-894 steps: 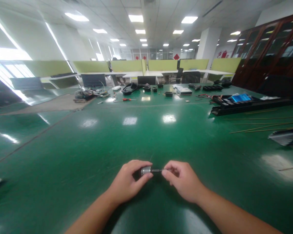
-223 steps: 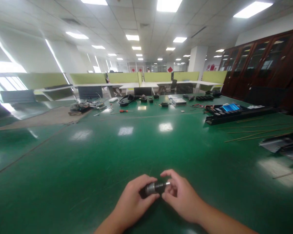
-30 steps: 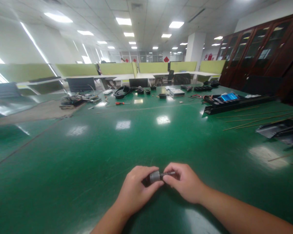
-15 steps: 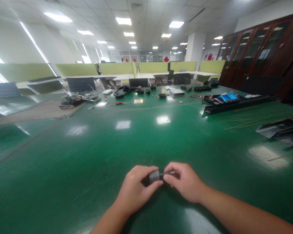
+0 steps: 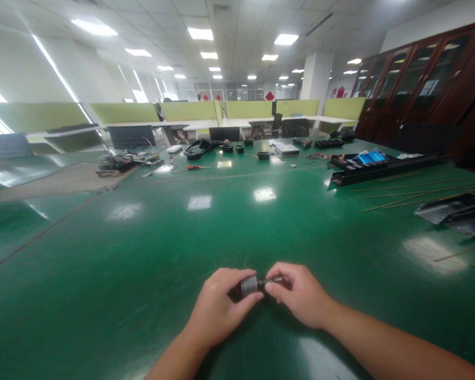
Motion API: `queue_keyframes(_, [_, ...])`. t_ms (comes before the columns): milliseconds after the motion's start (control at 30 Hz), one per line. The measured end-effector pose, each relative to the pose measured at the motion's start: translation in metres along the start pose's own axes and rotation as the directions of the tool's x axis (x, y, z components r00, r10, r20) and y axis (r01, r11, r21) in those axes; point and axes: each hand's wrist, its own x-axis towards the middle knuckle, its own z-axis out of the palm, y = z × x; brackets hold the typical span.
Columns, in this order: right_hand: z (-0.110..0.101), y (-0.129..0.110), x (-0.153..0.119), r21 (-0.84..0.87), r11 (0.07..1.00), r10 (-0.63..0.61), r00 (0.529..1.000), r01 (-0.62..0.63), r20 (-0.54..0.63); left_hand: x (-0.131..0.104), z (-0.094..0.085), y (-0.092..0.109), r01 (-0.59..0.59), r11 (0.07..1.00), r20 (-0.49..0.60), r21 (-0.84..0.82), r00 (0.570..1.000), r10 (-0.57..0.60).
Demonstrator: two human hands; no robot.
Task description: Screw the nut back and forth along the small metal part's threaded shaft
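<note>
Low in the middle of the view, my left hand [image 5: 220, 303] is closed around a grey cylinder with a dark shaft [image 5: 249, 285], which looks like a small motor. Its left end is hidden in my palm. The shaft sticks out to the right. There my right hand [image 5: 298, 294] is closed in a pinch on the shaft, thumb in front and fingers behind. The part lies level, just over the green tabletop [image 5: 174, 237]. How the shaft's tip is shaped is too small to tell.
Toward the far edge lie an orange screwdriver [image 5: 196, 167], black plastic housings [image 5: 198, 149] and a white box [image 5: 287, 150]. On the right are a long black channel [image 5: 380, 170] with a blue piece, thin rods [image 5: 419, 189] and metal brackets [image 5: 455, 214]. An electronics pile [image 5: 122, 161] sits far left.
Both hands keep the same grip on the part. The part and the hands have shifted very slightly to the left; the rest of the scene stays the same.
</note>
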Motion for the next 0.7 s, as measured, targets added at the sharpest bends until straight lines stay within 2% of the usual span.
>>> queue_keyframes(700, [-0.0013, 0.0001, 0.0006, 0.026, 1.000, 0.001, 1.000, -0.001, 0.001, 0.0000, 0.0004, -0.0002, -0.007, 1.000, -0.017, 0.013, 1.000, 0.007])
